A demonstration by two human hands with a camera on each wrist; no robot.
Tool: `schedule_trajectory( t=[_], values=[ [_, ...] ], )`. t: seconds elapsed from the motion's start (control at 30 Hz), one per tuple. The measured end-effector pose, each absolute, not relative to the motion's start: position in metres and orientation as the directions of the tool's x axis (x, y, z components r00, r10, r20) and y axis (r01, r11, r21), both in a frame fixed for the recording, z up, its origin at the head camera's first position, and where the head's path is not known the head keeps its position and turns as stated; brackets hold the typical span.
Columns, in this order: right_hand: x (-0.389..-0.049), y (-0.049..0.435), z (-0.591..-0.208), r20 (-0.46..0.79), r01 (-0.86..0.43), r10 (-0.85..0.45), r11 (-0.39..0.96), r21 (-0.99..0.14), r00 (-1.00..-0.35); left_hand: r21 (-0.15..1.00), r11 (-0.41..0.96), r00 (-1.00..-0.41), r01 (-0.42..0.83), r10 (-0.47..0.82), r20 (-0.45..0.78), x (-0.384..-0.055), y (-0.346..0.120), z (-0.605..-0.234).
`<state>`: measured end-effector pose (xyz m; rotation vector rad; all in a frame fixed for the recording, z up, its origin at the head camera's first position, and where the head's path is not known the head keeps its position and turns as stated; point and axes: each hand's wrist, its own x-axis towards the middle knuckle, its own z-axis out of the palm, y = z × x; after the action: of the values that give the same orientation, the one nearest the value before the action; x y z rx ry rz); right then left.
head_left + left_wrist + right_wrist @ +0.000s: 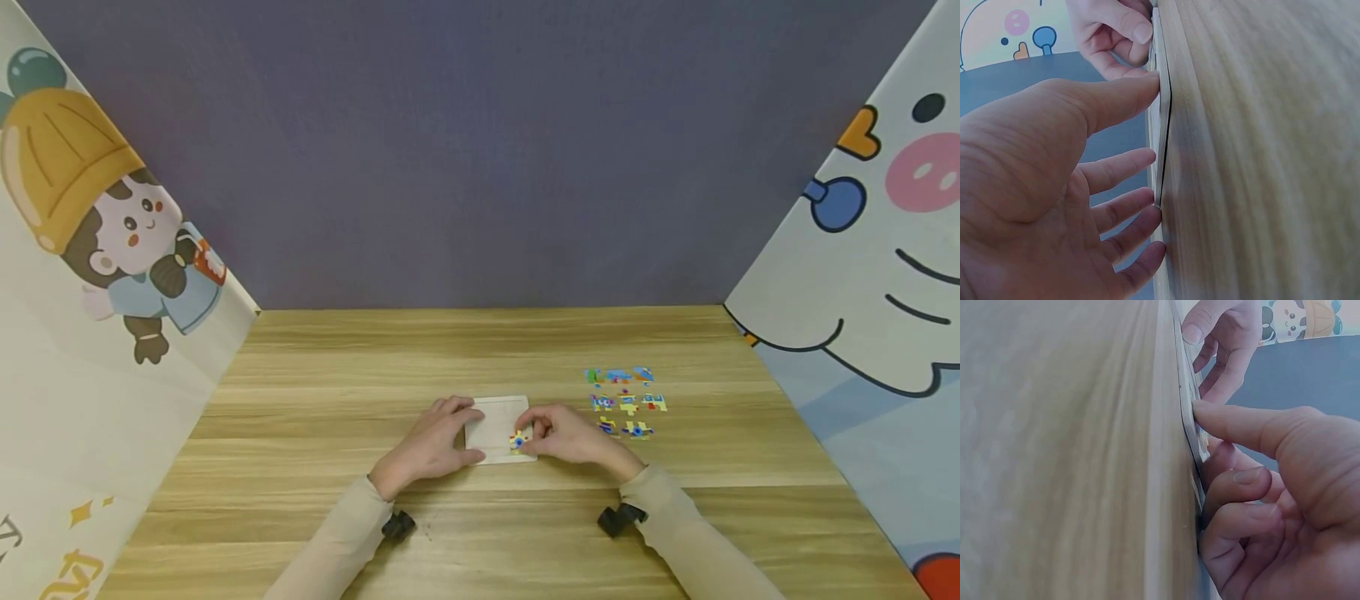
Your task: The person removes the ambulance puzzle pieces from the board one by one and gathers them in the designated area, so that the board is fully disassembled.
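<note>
A pale puzzle tray (491, 429) lies flat on the wooden table, directly in front of me. My left hand (435, 442) rests at its left side, the thumb by the near corner and the fingers spread along the edge; in the left wrist view the left hand (1041, 181) has fairly straight fingers touching the rim. At the tray's near right corner, my right hand (566, 433) holds a colourful jigsaw piece (518, 442) between thumb and index finger. The right hand's other fingers curl inward in the right wrist view, where the piece is mostly hidden.
Several loose jigsaw pieces (628, 403) lie in rows to the right of the tray, just beyond my right hand. A dark panel (487, 158) rises behind the table (315, 367), with cartoon-printed walls on both sides.
</note>
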<state>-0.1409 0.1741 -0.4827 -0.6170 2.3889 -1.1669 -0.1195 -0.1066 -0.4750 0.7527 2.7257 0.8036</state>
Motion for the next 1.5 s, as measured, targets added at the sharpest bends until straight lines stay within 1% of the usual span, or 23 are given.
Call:
schedule_trajectory(
  t=[0.2, 0.33, 0.47, 0.57, 0.77, 1.13, 1.5],
  values=[
    [-0.1399, 0.1722, -0.4830, -0.141, -0.200, -0.524, 0.541, -0.817, -0.840, 0.555, 0.718, -0.849, 0.420, 0.527, -0.040, -0.1193, -0.1064, -0.4741],
    [-0.1400, 0.1729, -0.4833, -0.103, -0.225, -0.515, 0.536, -0.814, -0.851, 0.556, 0.718, -0.851, 0.418, 0.524, -0.038, -0.1193, -0.1059, -0.4741],
    [-0.1407, 0.1745, -0.4833, -0.067, -0.252, -0.524, 0.513, -0.820, -0.849, 0.557, 0.721, -0.853, 0.412, 0.520, -0.043, -0.1199, -0.1054, -0.4742],
    [-0.1411, 0.1753, -0.4828, -0.063, -0.252, -0.531, 0.499, -0.829, -0.845, 0.558, 0.721, -0.854, 0.409, 0.518, -0.044, -0.1204, -0.1052, -0.4743],
    [-0.1442, 0.1778, -0.4861, -0.079, -0.236, -0.536, 0.492, -0.838, -0.841, 0.556, 0.726, -0.857, 0.404, 0.513, -0.049, -0.1214, -0.1055, -0.4745],
    [-0.1442, 0.1790, -0.4859, -0.120, -0.179, -0.505, 0.504, -0.845, -0.855, 0.547, 0.730, -0.856, 0.409, 0.516, -0.047, -0.1206, -0.1054, -0.4746],
    [-0.1431, 0.1809, -0.4857, -0.148, -0.164, -0.522, 0.505, -0.848, -0.840, 0.541, 0.731, -0.853, 0.415, 0.520, -0.048, -0.1201, -0.1059, -0.4757]
  ],
)
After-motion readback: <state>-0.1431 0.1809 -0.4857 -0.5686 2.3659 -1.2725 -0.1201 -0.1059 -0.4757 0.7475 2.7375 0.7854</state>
